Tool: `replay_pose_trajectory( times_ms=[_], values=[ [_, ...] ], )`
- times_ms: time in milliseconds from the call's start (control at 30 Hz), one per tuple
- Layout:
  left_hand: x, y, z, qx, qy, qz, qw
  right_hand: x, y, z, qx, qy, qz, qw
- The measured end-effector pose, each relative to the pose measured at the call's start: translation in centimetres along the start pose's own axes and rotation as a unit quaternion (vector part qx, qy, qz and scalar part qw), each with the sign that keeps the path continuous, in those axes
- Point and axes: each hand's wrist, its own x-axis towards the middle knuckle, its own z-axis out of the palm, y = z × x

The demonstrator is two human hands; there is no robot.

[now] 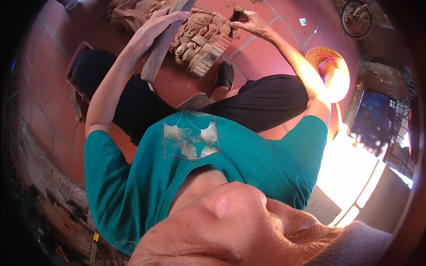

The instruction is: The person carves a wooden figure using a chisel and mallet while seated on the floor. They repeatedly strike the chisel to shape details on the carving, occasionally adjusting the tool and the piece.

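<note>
A carved wooden relief [202, 37], brown and deeply cut with rounded shapes, lies on the floor between my legs. Across its left side slants a long, flat wooden plank [160, 52]. My left hand [153, 30] is wrapped over this plank, its fingers reaching across to the carving's side. At the carving's right edge, my right hand [254, 24] grips a small dark block [236, 17] with a brown top end. The block's lower end comes close to the carved edge; whether it touches, I cannot tell.
More carved wood [133, 13] lies at the far left. A straw hat [328, 73] is on the right, beyond my right arm. A wheel [356, 20] stands at the far right. Red tiles [44, 84] cover the floor, and a wood scrap [194, 102] lies between my legs.
</note>
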Motion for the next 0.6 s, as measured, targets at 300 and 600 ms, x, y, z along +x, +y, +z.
replay_pose_trajectory(
  times_ms=[300,600],
  values=[
    [-0.1,0.4,1.3,0.134,0.004,0.064,0.989,0.2,-0.6,0.6,-0.064,0.004,-0.002,0.998],
    [-0.7,1.3,2.0,0.144,-0.001,0.063,0.988,-0.4,-1.1,0.5,-0.065,0.013,-0.034,0.997]
  ],
)
